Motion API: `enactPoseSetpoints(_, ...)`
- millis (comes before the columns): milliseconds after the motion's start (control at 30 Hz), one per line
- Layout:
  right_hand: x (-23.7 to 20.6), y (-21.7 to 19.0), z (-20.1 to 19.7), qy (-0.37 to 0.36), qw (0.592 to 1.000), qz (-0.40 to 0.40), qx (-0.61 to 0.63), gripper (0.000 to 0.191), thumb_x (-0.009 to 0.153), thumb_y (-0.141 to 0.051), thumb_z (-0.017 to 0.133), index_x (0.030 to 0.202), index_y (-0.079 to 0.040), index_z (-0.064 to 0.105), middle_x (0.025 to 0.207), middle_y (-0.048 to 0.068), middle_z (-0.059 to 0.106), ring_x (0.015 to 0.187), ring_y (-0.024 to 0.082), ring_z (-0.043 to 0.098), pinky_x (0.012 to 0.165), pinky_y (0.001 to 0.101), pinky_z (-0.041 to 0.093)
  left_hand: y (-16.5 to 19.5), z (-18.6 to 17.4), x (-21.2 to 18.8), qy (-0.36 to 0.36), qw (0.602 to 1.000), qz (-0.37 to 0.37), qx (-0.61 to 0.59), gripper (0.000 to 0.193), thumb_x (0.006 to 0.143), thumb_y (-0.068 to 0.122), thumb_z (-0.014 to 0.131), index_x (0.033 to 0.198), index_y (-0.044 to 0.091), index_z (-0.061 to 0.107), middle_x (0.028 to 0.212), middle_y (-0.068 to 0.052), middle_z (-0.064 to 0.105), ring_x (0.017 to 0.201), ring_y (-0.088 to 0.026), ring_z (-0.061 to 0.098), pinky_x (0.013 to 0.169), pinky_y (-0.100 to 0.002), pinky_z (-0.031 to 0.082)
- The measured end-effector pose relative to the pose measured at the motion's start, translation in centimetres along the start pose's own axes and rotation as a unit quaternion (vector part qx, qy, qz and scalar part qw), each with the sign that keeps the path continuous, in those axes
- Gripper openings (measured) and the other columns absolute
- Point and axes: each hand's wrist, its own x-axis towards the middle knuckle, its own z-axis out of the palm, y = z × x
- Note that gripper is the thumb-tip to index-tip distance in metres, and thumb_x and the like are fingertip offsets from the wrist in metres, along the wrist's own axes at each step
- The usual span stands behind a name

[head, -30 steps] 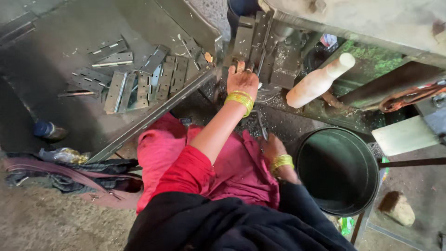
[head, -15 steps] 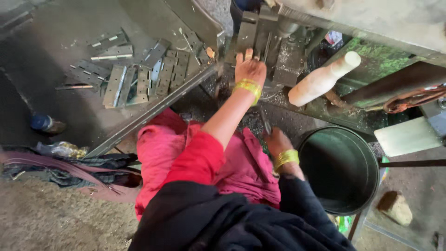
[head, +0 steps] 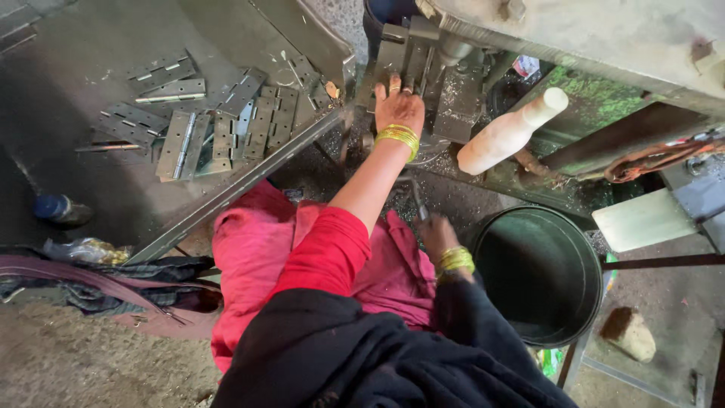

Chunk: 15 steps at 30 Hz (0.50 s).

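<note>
My left hand [head: 399,107], with yellow bangles at the wrist, reaches forward and rests on a grey metal plate [head: 393,57] set in the fixture of a machine [head: 453,83]; its fingers lie over the plate's lower edge. Low beside my pink-clothed lap, my right hand [head: 438,236] is closed around a thin metal rod [head: 415,195] that points up toward the machine. A heap of grey metal hinges [head: 219,128] lies on the steel tray [head: 91,196] to my left, apart from both hands.
A cream-coloured cylindrical handle [head: 507,132] sticks out of the machine to the right of my left hand. A dark round bucket [head: 540,272] stands by my right hand. A blue-capped bottle [head: 60,210] and bundled cloth [head: 98,276] lie at the left; a stone [head: 628,332] lies at lower right.
My left hand has moved farther forward, up onto the plate in the machine's fixture. My right hand has stayed low near my lap.
</note>
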Motion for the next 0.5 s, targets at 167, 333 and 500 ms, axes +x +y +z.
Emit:
enactPoseSetpoints(167, -0.6, -0.6, 0.2, 0.018, 0.998, -0.013, 0.056, 0.050, 0.101, -0.047, 0.058, 0.100, 0.003, 0.064, 0.094, 0.032, 0.067, 0.091, 0.053, 0.063, 0.078, 0.0559, 0.051, -0.4, -0.1, 0.5, 0.003, 0.992, -0.058, -0.113, 0.034, 0.093, 0.022, 0.046, 0.091, 0.009, 0.077, 0.135, -0.009, 0.065, 0.127, -0.012, 0.054, 0.119, -0.049, 0.024)
enactPoseSetpoints(333, 0.3, -1.5, -2.1, 0.010, 0.998, -0.037, -0.041, 0.049, 0.092, -0.049, 0.063, 0.100, -0.001, 0.069, 0.097, 0.029, 0.069, 0.098, 0.050, 0.065, 0.080, 0.0572, 0.050, -0.9, -1.1, 1.6, -0.054, 0.998, -0.015, -0.029, 0.036, 0.102, 0.017, 0.042, 0.108, 0.009, 0.076, 0.134, -0.010, 0.068, 0.142, -0.021, 0.046, 0.123, -0.052, 0.022)
enactPoseSetpoints(500, -1.3, -1.6, -0.2, 0.032, 0.999, -0.040, -0.003, 0.049, 0.093, -0.047, 0.062, 0.105, 0.000, 0.064, 0.098, 0.029, 0.069, 0.096, 0.050, 0.065, 0.079, 0.0570, 0.050, -0.9, -0.9, 1.9, 0.048, 0.999, 0.006, -0.022, 0.042, 0.092, 0.016, 0.041, 0.120, 0.008, 0.070, 0.147, -0.006, 0.056, 0.145, -0.031, 0.034, 0.114, -0.061, 0.020)
